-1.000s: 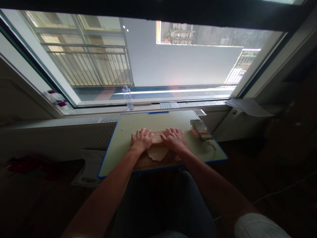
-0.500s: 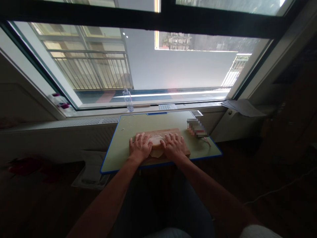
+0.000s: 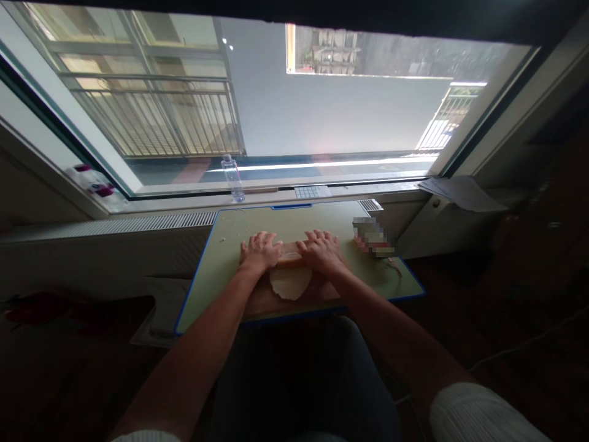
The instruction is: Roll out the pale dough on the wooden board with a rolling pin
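A wooden rolling pin (image 3: 291, 263) lies crosswise on a sheet of pale dough (image 3: 291, 285), its ends hidden under my hands. My left hand (image 3: 260, 250) rests palm-down on the pin's left part, fingers stretched out past it. On the right part, my right hand (image 3: 322, 250) lies the same way, fingers apart and pointing away from me. Both thumbs point inward. The dough spreads toward me from the pin, with an uneven near edge. Beneath it is a wooden board (image 3: 257, 305), partly covered by my hands and forearms.
The board lies on a small pale green table (image 3: 207, 270) with a blue edge. A blurred-out item (image 3: 373, 237) sits at its right side, and white crumbs (image 3: 223, 239) at its left. A clear bottle (image 3: 234, 179) stands on the windowsill behind. Papers (image 3: 462, 193) lie at right.
My hands and the rolling pin have moved away from me across the dough. More dough shows on the near side of the pin. The view has shifted slightly.
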The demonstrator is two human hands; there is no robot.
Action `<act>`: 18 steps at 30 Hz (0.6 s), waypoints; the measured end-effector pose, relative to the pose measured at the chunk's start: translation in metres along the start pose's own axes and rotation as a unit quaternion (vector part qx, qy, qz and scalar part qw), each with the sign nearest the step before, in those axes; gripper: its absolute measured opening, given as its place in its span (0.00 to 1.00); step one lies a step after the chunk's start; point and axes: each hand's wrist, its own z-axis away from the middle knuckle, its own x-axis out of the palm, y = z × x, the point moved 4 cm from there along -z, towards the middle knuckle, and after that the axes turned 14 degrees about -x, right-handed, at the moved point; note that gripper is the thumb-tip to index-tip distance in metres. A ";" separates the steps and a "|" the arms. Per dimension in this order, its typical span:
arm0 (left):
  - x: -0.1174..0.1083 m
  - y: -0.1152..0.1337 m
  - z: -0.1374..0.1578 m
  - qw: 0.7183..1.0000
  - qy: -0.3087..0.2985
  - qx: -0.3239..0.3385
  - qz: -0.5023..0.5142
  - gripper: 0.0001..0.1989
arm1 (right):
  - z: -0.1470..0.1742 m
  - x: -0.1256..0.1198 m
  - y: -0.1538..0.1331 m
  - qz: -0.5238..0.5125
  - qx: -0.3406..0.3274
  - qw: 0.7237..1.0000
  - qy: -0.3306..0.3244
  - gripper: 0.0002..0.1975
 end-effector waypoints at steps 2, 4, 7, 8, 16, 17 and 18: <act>0.001 0.002 -0.011 1.000 0.001 -0.001 0.005 0.28 | -0.009 -0.002 0.002 -0.003 -0.006 1.000 -0.012 0.29; 0.001 0.004 -0.022 1.000 0.006 -0.005 0.009 0.28 | -0.019 -0.001 0.005 -0.012 -0.007 1.000 -0.017 0.30; 0.002 0.006 -0.037 1.000 0.025 -0.006 0.011 0.27 | -0.035 0.005 0.012 -0.035 0.002 0.999 -0.011 0.31; 0.002 0.008 -0.041 0.999 0.031 -0.004 0.011 0.27 | -0.040 0.007 0.014 -0.041 0.006 0.999 -0.005 0.32; -0.002 0.018 -0.059 0.998 0.067 0.008 0.006 0.23 | -0.066 0.012 0.022 -0.041 0.011 0.999 0.013 0.32; -0.002 0.019 -0.059 0.998 0.068 0.010 0.006 0.23 | -0.067 0.011 0.022 -0.044 0.012 0.999 0.018 0.31; -0.003 0.019 -0.059 0.998 0.068 0.012 0.006 0.22 | -0.067 0.011 0.022 -0.046 0.014 0.999 0.026 0.31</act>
